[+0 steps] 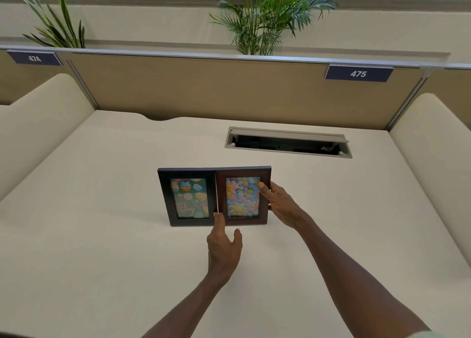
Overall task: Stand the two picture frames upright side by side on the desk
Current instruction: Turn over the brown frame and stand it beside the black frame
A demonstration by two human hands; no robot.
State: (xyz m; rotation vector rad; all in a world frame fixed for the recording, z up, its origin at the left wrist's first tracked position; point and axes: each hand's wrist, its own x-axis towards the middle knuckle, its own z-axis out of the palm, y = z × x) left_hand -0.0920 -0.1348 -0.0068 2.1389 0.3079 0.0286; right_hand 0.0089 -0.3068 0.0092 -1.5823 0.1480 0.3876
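Single view, head-worn, wide-angle. Looks forward and down from near edge of desk toward far partition. Two forearms enter from bottom edge, reaching to frames at centre, so lens sits close above near side. Far: cable tray right of centre, label 475 far right, plants and window strip along top. Straight edges bow outward near corners. No second view to compare.

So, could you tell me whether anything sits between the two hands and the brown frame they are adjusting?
Nothing visible does. The right hand already grips the brown wooden picture frame at its right edge, and the left hand touches its lower left corner, beside the black picture frame. The cream desk around them is bare.
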